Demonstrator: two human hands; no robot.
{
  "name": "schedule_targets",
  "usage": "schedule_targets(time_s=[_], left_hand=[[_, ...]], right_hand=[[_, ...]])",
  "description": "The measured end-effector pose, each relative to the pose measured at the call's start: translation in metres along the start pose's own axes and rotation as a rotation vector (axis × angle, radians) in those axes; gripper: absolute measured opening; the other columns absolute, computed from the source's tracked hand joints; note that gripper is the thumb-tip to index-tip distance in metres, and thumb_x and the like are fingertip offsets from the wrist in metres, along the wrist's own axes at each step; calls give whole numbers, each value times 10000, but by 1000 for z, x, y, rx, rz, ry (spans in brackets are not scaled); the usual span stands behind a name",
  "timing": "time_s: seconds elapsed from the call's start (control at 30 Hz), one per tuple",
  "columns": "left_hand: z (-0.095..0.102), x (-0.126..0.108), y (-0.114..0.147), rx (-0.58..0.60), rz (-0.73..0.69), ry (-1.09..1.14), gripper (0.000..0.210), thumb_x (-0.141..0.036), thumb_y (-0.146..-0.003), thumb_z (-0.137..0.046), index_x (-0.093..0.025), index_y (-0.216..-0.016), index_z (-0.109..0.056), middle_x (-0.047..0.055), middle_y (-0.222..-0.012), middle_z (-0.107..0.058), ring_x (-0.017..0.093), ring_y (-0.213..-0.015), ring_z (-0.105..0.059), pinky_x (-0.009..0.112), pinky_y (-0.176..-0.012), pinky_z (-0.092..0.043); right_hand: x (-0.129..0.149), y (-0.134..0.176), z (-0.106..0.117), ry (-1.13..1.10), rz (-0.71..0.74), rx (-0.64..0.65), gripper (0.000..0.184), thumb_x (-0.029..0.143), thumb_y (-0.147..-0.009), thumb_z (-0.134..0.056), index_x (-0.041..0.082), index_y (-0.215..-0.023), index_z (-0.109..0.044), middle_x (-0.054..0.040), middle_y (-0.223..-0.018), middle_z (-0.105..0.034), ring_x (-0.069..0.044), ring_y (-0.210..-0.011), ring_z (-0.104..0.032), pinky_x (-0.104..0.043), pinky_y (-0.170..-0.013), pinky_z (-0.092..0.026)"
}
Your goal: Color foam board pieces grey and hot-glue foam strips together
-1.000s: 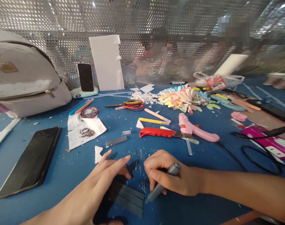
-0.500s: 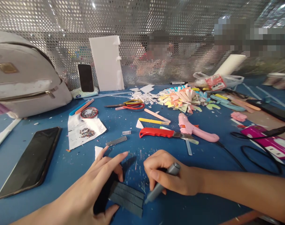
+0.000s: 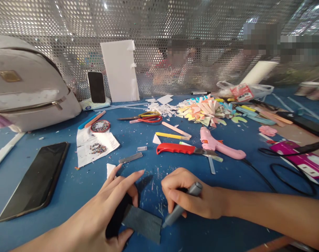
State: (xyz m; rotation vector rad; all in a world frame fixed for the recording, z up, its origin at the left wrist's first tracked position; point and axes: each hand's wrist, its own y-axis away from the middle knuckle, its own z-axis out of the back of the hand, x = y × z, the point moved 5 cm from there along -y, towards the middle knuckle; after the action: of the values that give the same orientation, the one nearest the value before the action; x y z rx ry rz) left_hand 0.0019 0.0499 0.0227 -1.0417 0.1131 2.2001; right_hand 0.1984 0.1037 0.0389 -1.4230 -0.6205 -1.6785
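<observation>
My left hand [image 3: 113,206] is closed around a flat dark grey rectangular piece [image 3: 143,224], with the thumb below and fingers above it. The piece's left part is hidden in the hand's shadow. My right hand [image 3: 188,196] grips a grey marker [image 3: 179,211] slanting down to the left. Its tip is at the right edge of the dark piece; whether it touches cannot be made out. Just beyond the left fingertips lies a clear glue stick piece [image 3: 131,158]. Past both hands rests a red-handled knife [image 3: 175,148], its blade by a pink glue gun [image 3: 222,147].
Left are a phone [image 3: 34,182] and a backpack [image 3: 30,87]. A paper with beads [image 3: 97,148], scissors [image 3: 146,118] and a pile of paper scraps [image 3: 203,110] lie farther back. A pink power strip [image 3: 298,157] with black cables sits at right. A perforated metal screen [image 3: 159,21] stands behind.
The dark piece showed lines along its length earlier; its visible face now looks plain. Both hands stay in nearly the same place, and the marker is still at the piece's right edge.
</observation>
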Motion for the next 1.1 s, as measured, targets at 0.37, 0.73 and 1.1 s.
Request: schedule_targets(time_s=[0.37,0.73,1.1], left_hand=[[-3,-3,1,32,9,9,1051,-72,-708,-608,-347,-1584,-96,-14,-1073,-628,210,-1076,-636,612,-1257,9],[-4,-3,1,48,33,10,1030,-40,-735,-581,-353,-1584,-90,-46,-1101,-610,154,-1137,-600,473,-1280,22],[30,-1,-8,-32,-15,-143,887,-101,-874,-550,-265,-1605,-75,-20,-1063,-614,164,-1107,-614,493,-1264,53]], right_hand=[[3,-3,-7,41,103,39,270,351,-950,-578,148,-784,-645,-15,-679,-633,-123,-625,-582,-239,-627,-454],[3,-5,-15,139,181,98,409,515,-978,-584,144,-839,-686,-45,-739,-666,-145,-708,-598,-251,-677,-451],[8,2,2,-38,168,-96,339,382,-1034,-506,148,-835,-648,-20,-662,-610,-129,-576,-599,-242,-563,-458]])
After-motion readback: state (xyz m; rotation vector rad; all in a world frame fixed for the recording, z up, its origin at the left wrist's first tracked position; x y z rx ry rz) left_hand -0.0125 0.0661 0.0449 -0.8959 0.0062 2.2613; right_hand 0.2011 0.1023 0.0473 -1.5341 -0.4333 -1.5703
